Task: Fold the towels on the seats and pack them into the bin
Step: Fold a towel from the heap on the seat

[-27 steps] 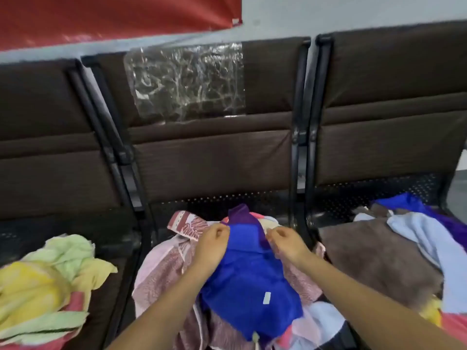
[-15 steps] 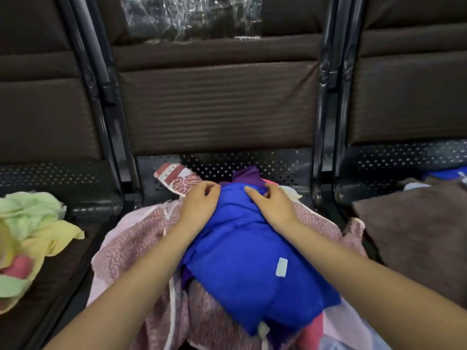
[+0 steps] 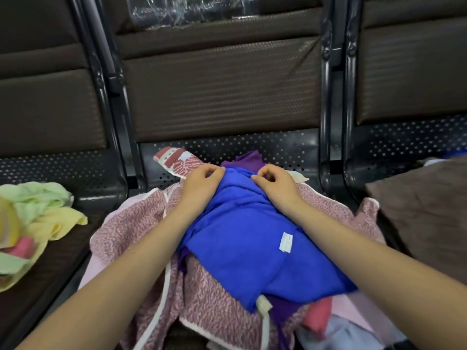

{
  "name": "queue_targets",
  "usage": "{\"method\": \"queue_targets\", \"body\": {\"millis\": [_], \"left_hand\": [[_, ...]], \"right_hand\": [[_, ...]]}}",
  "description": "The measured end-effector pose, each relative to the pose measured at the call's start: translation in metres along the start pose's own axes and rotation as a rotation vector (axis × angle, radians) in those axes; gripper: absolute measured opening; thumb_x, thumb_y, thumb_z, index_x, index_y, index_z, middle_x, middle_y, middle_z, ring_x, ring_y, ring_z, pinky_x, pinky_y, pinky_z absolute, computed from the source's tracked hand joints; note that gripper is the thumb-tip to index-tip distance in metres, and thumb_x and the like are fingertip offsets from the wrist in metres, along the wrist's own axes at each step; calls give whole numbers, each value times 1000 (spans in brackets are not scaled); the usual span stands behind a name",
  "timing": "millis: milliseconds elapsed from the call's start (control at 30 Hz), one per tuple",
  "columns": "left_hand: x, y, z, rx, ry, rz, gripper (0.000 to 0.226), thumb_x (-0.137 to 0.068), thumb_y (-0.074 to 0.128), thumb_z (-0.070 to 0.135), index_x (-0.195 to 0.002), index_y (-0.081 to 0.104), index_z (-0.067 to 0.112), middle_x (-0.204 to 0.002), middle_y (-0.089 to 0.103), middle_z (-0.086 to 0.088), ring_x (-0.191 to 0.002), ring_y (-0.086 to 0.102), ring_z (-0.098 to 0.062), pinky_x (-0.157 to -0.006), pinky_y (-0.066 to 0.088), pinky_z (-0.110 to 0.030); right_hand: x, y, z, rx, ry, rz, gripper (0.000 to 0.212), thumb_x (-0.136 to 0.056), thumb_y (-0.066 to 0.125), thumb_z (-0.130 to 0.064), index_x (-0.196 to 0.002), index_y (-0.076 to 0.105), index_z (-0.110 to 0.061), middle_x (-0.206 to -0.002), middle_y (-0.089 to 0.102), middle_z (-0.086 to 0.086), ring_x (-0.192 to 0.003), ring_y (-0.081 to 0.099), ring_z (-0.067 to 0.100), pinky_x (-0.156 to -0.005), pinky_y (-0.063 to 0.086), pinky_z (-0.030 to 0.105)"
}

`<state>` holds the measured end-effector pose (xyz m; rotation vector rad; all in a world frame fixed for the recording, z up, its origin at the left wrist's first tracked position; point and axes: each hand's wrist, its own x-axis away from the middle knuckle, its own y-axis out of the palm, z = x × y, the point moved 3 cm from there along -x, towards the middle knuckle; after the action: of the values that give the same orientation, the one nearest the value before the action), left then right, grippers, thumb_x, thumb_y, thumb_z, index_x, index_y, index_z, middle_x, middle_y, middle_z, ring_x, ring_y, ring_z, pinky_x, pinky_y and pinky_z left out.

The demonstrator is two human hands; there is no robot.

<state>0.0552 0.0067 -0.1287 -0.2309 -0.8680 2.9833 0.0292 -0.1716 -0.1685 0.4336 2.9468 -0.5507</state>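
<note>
Head view, looking down on the middle seat [image 3: 227, 147] of a row of dark brown seats. Blue towel [image 3: 252, 243] lies on top of a heap of cloth on this seat, its far edge directly under both hands and its white label [image 3: 286, 242] on the near right part. Left hand [image 3: 199, 184] pinches the far left corner of the blue towel with curled fingers; right hand [image 3: 276, 184] pinches the far right corner in the same way, the two hands near each other and level. Forearms run from the lower corners of the frame along either side of the towel. Beneath the blue towel lie a pink patterned towel [image 3: 141, 223] with white edging and a purple cloth [image 3: 246, 159], the latter showing just beyond the hands. On the left seat rests a heap of green and yellow towels [image 3: 38, 213]; on the right seat lies a brown towel [image 3: 424, 218].
</note>
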Motion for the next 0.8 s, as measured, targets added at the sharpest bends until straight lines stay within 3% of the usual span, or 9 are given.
{"method": "queue_targets", "body": {"millis": [133, 267, 333, 467, 567, 633, 700, 800], "left_hand": [[17, -23, 13, -176, 96, -59, 19, -93, 56, 33, -104, 66, 21, -100, 63, 9, -97, 57, -11, -82, 38, -23], [41, -60, 33, -311, 120, -155, 29, -91, 59, 40, -91, 68, 12, -90, 69, -2, -88, 62, -19, -77, 45, -32], [56, -83, 44, -293, 124, -149, 28, -89, 62, 41, -86, 69, 14, -83, 68, 0, -78, 60, -14, -71, 45, -28], [90, -114, 52, -165, 154, -164, 24, -87, 67, 34, -75, 68, 14, -67, 61, 9, -62, 51, -4, -57, 38, -18], [115, -128, 69, -44, 245, -125, 19, -90, 64, 20, -71, 66, 19, -62, 60, 17, -61, 50, 4, -59, 38, -15], [126, -138, 87, 48, 300, -20, 21, -93, 60, 14, -76, 66, 26, -65, 62, 22, -63, 50, 8, -63, 40, -15], [136, -147, 106, 211, 284, 93, 22, -94, 57, 17, -77, 66, 26, -66, 62, 17, -64, 51, 3, -62, 41, -21], [153, -150, 129, 435, 292, 137, 23, -97, 52, 22, -79, 67, 25, -77, 65, 12, -76, 55, -5, -72, 44, -23]], "right_hand": [[17, -15, -24, 7, -118, 44, 22, -92, 61, -20, -72, 50, -24, -78, 55, -6, -78, 50, 13, -73, 39, 25], [42, -30, -65, -116, -117, -7, 19, -94, 59, -19, -77, 51, -18, -71, 49, -8, -65, 43, 6, -63, 36, 16], [59, -40, -89, -210, -113, -19, 21, -94, 59, -18, -74, 51, -19, -68, 48, -8, -63, 41, 6, -62, 35, 19], [87, -66, -121, -398, -106, -16, 22, -93, 61, -17, -72, 55, -19, -68, 54, -6, -67, 47, 9, -64, 38, 25], [108, -88, -140, -499, -95, 3, 21, -94, 60, -18, -73, 57, -18, -70, 55, -6, -67, 48, 7, -64, 40, 23], [124, -103, -153, -609, -57, 20, 19, -95, 58, -19, -76, 57, -16, -73, 56, -2, -67, 51, 7, -63, 44, 21], [136, -117, -161, -715, -18, 38, 19, -95, 58, -19, -77, 57, -15, -73, 59, -1, -64, 53, 7, -61, 46, 19], [148, -127, -164, -662, -19, 8, 19, -94, 59, -21, -76, 61, -16, -77, 62, 1, -71, 55, 11, -67, 45, 25]]}}
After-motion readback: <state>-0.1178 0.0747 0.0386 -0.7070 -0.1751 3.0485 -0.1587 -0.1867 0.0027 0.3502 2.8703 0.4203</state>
